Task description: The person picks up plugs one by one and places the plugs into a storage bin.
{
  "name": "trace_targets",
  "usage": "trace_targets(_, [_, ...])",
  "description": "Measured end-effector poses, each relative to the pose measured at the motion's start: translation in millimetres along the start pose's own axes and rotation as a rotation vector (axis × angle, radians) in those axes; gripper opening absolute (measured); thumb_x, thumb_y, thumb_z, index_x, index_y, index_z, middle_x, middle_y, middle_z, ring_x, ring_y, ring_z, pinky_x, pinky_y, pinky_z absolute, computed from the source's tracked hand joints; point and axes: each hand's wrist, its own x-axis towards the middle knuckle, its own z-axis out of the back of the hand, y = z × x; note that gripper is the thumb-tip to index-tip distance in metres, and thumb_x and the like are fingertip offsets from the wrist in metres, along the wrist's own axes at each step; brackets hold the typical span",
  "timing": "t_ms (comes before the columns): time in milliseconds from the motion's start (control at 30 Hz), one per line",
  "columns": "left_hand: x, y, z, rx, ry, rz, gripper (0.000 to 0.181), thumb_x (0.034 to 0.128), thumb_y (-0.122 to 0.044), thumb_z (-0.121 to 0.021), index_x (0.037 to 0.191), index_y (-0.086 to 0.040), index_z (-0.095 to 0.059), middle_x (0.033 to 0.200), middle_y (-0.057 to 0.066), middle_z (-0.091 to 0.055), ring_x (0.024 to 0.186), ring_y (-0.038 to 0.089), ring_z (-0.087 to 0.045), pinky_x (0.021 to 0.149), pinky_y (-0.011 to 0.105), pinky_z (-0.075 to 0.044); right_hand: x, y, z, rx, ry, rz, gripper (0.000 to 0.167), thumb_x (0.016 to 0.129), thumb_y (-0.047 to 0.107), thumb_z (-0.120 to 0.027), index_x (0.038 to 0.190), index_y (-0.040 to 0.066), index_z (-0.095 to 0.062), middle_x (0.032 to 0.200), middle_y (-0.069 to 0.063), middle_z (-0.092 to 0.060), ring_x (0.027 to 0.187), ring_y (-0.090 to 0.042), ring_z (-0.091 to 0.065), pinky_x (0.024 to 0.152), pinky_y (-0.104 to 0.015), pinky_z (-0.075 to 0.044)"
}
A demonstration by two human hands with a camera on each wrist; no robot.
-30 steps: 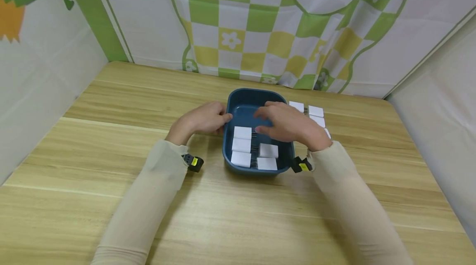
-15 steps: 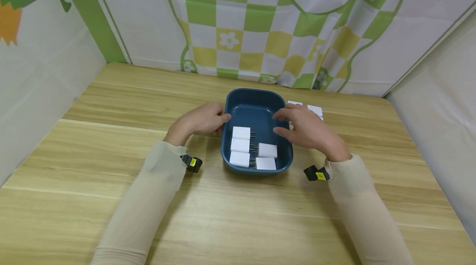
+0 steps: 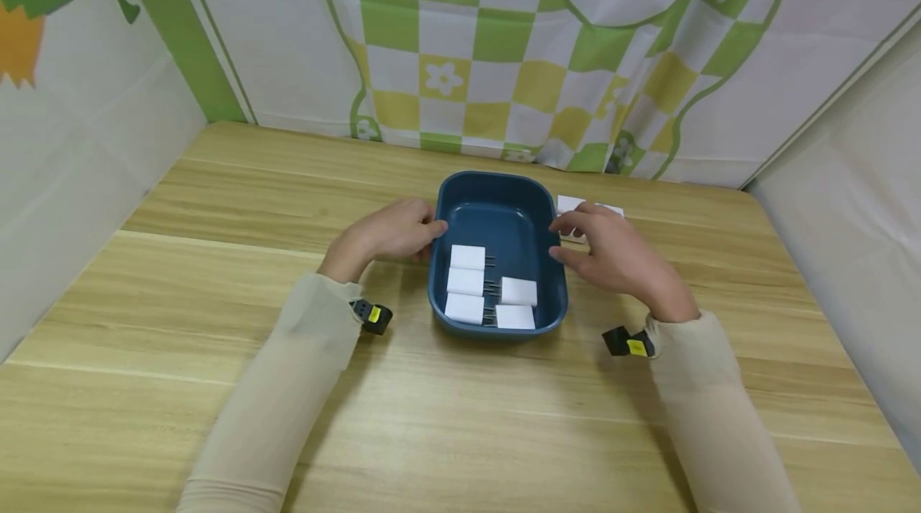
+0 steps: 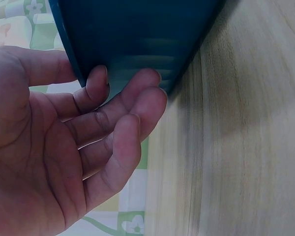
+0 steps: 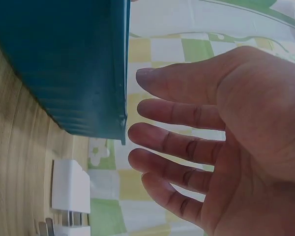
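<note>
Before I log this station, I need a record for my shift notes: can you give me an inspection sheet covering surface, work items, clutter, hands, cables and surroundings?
Surface: wood-grain table.
Work items: blue container holding five white plugs with metal prongs, three in its left column, two in its right; more plugs on the table beyond the right hand, partly hidden, count unclear.
Clutter: nothing seen.
Left hand: holds the container's left rim, thumb over it.
Right hand: fingers loosely extended beside the container's right rim, holding nothing.
Cables: nothing seen.
Surroundings: checkered curtain behind the table, pale wall on the right.
</note>
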Motion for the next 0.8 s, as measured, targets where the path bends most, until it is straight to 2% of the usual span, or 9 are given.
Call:
trace_targets(167, [0.6, 0.3, 0.8, -0.008, -0.003, -0.002, 0.032, 0.1083, -0.026, -0.047, 0.092, -0.003, -0.063, 0.085, 0.012, -0.066, 0.072, 0.025, -0.062, 0.067, 0.034, -0.048, -2.0, -4, 3, -0.005, -0.009, -0.015, 0.029, 0.095, 0.017, -0.071, 0.119, 0.001, -0.070, 0.109, -0.017, -0.065, 0.104, -0.035, -0.060, 0.091, -0.052, -0.044])
trace_targets(500, [0.0, -0.9, -1.2, -0.014, 0.011, -0.007, 0.031, 0.1083, -0.026, -0.047, 0.092, -0.004, -0.062, 0.084, 0.012, -0.066, 0.073, 0.027, -0.062, 0.067, 0.034, -0.048, -7.9, -17, 5, -0.012, -0.034, -0.016, 0.029, 0.095, 0.016, -0.071, 0.117, -0.003, -0.069, 0.106, -0.020, -0.065, 0.100, -0.038, -0.062, 0.083, -0.050, -0.049])
trace_targets(800, [0.5, 0.6, 0.0, 0.000, 0.003, -0.009, 0.032, 0.1081, -0.027, -0.047, 0.092, -0.004, -0.063, 0.084, 0.011, -0.067, 0.074, 0.027, -0.063, 0.068, 0.035, -0.049, -10.8, -31, 17, -0.052, 0.000, -0.105, 0.033, 0.096, 0.017, -0.070, 0.121, -0.004, -0.066, 0.113, -0.025, -0.064, 0.104, -0.041, -0.061, 0.086, -0.054, -0.048])
